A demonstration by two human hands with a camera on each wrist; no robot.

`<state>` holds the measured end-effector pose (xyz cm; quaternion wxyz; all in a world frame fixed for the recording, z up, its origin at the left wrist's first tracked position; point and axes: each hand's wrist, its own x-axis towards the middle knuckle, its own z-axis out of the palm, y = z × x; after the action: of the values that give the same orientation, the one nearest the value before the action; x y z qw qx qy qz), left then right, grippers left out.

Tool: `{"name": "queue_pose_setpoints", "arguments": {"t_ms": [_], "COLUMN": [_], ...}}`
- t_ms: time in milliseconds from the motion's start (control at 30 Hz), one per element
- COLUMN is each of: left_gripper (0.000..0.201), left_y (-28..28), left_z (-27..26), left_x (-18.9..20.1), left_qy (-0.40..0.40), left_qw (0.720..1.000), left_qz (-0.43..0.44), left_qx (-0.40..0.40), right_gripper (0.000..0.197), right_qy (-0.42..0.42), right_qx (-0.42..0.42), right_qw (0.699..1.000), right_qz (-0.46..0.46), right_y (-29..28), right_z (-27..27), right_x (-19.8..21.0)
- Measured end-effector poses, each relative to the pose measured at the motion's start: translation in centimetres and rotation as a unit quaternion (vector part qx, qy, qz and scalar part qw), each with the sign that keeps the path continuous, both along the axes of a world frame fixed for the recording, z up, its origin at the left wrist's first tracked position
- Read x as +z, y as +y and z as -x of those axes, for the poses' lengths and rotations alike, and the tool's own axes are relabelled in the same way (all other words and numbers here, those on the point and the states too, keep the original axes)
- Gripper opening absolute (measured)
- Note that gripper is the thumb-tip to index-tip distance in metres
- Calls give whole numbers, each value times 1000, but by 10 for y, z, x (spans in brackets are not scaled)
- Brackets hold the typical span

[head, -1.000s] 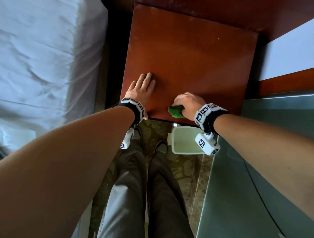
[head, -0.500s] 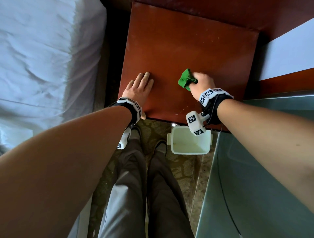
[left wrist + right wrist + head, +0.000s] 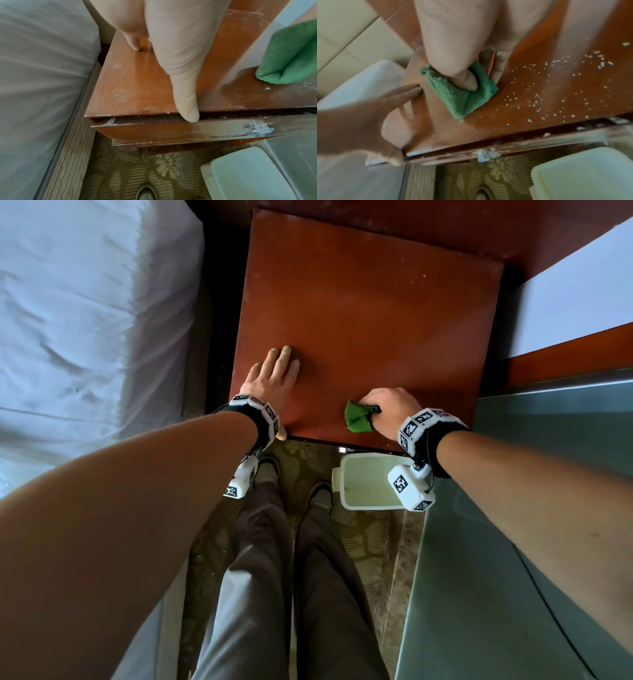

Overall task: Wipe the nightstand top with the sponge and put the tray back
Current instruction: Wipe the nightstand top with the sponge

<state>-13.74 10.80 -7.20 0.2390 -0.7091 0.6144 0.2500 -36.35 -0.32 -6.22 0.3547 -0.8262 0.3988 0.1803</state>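
At lower centre of the head view, right hand [image 3: 388, 410] fingers clamp the sponge [image 3: 356, 419] at the nightstand [image 3: 370, 313] edge, left hand [image 3: 270, 378] fingers flat and spread, so crumbs [image 3: 556, 86] risk missing the tray [image 3: 366, 486] below.

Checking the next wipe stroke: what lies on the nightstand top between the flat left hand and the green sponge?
Only bare wood of the nightstand top lies between the left hand and the sponge, by the head view. The left wrist view shows faint smears there.

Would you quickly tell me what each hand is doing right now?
Left hand: open, flat on the nightstand top.
Right hand: gripping the green sponge.
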Motion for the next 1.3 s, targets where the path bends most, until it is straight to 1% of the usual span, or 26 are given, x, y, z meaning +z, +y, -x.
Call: {"name": "queue_pose_setpoints", "arguments": {"t_ms": [100,200,300,400,467,533,600,700,800,967,1033,1100,1133,1167,1233,1267,1300], "left_gripper": [155,154,153,153,153,153,152,152,155,155,153,152,152,153,154,154,154], "left_y": [-2,-3,-5,-7,-8,-9,-9,-9,-10,-9,-10,-13,-16,-19,-26,-30,-34], "left_z": [9,24,39,43,44,45,46,47,47,50,52,58,62,66,77,82,87], "left_x": [1,1,-4,-8,-9,-8,-8,-8,-9,-11,-10,-9,-8,-8,-8,-8,-8], "left_qy": [2,5,9,14,13,10,9,8,-2,-6,-3,11,18,25,29,30,33], "left_qw": [999,999,999,999,999,1000,999,999,999,999,998,998,998,997,997,997,997], "left_qz": [30,44,47,33,24,21,26,33,30,39,49,57,60,63,69,69,67], "left_qx": [11,-2,7,18,17,18,22,27,21,27,33,32,26,20,11,7,5], "right_gripper": [25,27,32,27,34,44,49,52,55,52,50,43,36,27,12,11,15], "right_qy": [-45,-53,-51,-8,8,12,4,-5,18,49,44,9,-12,-28,-43,-44,-40], "right_qx": [-52,-43,-7,80,132,152,155,159,159,141,97,-1,-58,-117,-233,-273,-299], "right_qw": [997,997,999,997,991,988,988,987,987,989,994,1000,998,993,971,960,951], "right_qz": [40,41,1,-9,-4,3,1,11,6,7,-3,-15,-14,-5,30,53,72], "right_y": [-3,-4,-3,4,9,13,14,10,3,-7,-9,-11,-12,-14,-22,-27,-32], "right_z": [0,-10,-28,-46,-52,-51,-43,-23,5,45,50,51,50,50,49,49,51], "right_x": [3,7,6,8,6,5,3,7,10,8,7,9,10,12,13,14,13]}}
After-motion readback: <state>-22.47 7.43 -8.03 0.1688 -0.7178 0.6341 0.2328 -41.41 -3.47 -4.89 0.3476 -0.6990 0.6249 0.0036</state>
